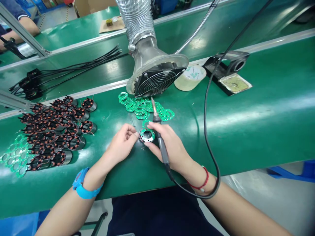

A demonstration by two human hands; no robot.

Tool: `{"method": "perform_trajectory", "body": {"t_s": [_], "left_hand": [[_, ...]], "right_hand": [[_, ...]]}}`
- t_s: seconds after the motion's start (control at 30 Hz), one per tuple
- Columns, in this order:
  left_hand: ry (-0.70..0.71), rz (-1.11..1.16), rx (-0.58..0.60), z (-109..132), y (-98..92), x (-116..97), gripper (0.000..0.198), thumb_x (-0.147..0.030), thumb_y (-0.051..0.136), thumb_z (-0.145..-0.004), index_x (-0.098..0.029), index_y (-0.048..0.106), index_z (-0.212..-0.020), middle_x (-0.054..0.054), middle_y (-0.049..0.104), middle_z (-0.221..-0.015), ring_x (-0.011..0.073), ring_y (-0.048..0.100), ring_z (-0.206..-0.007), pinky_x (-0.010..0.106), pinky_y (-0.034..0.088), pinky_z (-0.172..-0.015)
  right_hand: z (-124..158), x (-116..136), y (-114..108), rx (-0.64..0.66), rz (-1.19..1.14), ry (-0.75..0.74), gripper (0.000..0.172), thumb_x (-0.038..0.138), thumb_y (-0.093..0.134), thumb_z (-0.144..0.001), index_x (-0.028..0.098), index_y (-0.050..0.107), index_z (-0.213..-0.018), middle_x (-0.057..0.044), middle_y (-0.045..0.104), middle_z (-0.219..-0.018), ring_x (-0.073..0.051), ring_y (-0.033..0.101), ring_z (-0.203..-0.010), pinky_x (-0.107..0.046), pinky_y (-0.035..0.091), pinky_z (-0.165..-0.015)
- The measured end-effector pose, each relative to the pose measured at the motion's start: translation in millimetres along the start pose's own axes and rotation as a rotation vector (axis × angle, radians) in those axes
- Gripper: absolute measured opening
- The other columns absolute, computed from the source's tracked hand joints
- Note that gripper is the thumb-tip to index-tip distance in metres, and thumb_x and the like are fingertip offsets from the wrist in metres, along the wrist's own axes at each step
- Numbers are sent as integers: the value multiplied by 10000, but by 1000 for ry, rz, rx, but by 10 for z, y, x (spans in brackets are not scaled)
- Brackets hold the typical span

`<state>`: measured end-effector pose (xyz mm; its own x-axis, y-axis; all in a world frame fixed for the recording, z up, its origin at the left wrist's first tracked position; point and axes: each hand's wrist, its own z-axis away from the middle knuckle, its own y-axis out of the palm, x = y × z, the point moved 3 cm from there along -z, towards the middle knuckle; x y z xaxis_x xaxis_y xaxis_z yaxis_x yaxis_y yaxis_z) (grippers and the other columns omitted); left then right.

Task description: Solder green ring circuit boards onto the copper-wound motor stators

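Note:
My right hand (173,147) is closed around a soldering iron (161,141), its metal tip pointing away from me toward the fan. The thumb and a fingertip of that hand also rest against a ring-shaped green circuit board (144,138), which seems to sit on a dark round part. From the other side, my left hand (123,142) pinches at the board's left edge; what lies between its fingertips is too small to make out. Just beyond, loose green ring boards (140,106) lie in a heap.
Several copper-wound motor stators (59,123) stand in rows at left, beside more ring boards (16,157). A fume extractor fan (157,83) hangs over the heap. Behind are a tape roll (189,78), an iron stand (228,72) and black cables (81,67). The iron's cord (206,124) loops at right.

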<state>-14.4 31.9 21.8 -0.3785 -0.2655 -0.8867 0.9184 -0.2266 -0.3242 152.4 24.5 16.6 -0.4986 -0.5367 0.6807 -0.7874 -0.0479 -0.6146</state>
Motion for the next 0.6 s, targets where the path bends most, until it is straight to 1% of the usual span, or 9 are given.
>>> {"method": "perform_trajectory", "body": {"t_s": [0.07, 0.1, 0.17, 0.27, 0.33, 0.4, 0.47, 0.53, 0.6], "left_hand": [[29, -135, 80, 47, 21, -19, 152, -342, 539, -825, -197, 495, -815, -47, 507, -680, 104, 462, -592, 235, 362, -567], [51, -211, 114, 68, 24, -30, 135, -325, 535, -831, -199, 498, -803, -40, 522, -686, 111, 465, -600, 239, 356, -571], [106, -366, 126, 100, 6, -59, 87, -253, 510, -836, -201, 499, -767, -28, 537, -687, 125, 469, -615, 250, 346, -583], [214, -583, 9, 128, -62, -121, 103, -156, 467, -821, -199, 499, -734, -3, 543, -724, 145, 480, -655, 271, 346, -621], [297, -645, -83, 142, -97, -164, 107, -133, 454, -820, -194, 507, -752, 9, 543, -758, 151, 488, -690, 279, 355, -652], [342, -606, -114, 143, -113, -180, 112, -129, 448, -833, -190, 515, -767, 9, 543, -765, 145, 495, -705, 272, 362, -666], [314, -497, -88, 120, -119, -156, 100, -151, 468, -844, -187, 529, -774, -1, 547, -748, 130, 491, -680, 252, 363, -643], [255, -380, -41, 79, -122, -109, 85, -202, 509, -849, -186, 547, -775, -13, 553, -718, 117, 480, -644, 236, 356, -610], [222, -293, -4, 36, -126, -67, 107, -256, 545, -843, -183, 556, -765, -20, 558, -695, 112, 477, -632, 228, 353, -598]], "right_hand": [[12, -26, -27, -38, -11, 22, 517, 287, 615, -845, 238, 401, -1313, -110, 633, -1143, -281, 599, -1046, -479, 516, -876], [19, -34, -33, -39, -17, 26, 519, 281, 608, -850, 242, 393, -1320, -108, 627, -1164, -278, 597, -1066, -475, 511, -893], [29, -38, -28, -17, -16, 24, 512, 253, 587, -860, 239, 382, -1328, -113, 612, -1203, -274, 589, -1105, -473, 501, -920], [29, -22, 4, 28, -1, -5, 481, 228, 569, -871, 232, 391, -1318, -114, 626, -1179, -271, 599, -1091, -469, 510, -902], [20, -7, 24, 47, 2, -29, 459, 221, 570, -874, 226, 407, -1303, -111, 641, -1138, -264, 614, -1045, -453, 523, -869], [9, 6, 34, 62, 2, -54, 442, 204, 570, -873, 214, 422, -1289, -113, 648, -1108, -253, 622, -998, -432, 531, -836], [1, 18, 35, 70, 3, -75, 441, 179, 561, -870, 205, 423, -1289, -115, 651, -1097, -243, 622, -977, -420, 530, -821], [-3, 35, 34, 74, 9, -104, 468, 164, 548, -867, 204, 406, -1310, -120, 643, -1134, -247, 606, -1025, -435, 516, -846], [-3, 65, 44, 85, 5, -161, 511, 148, 528, -864, 214, 369, -1345, -119, 621, -1212, -254, 562, -1128, -464, 485, -903]]}}
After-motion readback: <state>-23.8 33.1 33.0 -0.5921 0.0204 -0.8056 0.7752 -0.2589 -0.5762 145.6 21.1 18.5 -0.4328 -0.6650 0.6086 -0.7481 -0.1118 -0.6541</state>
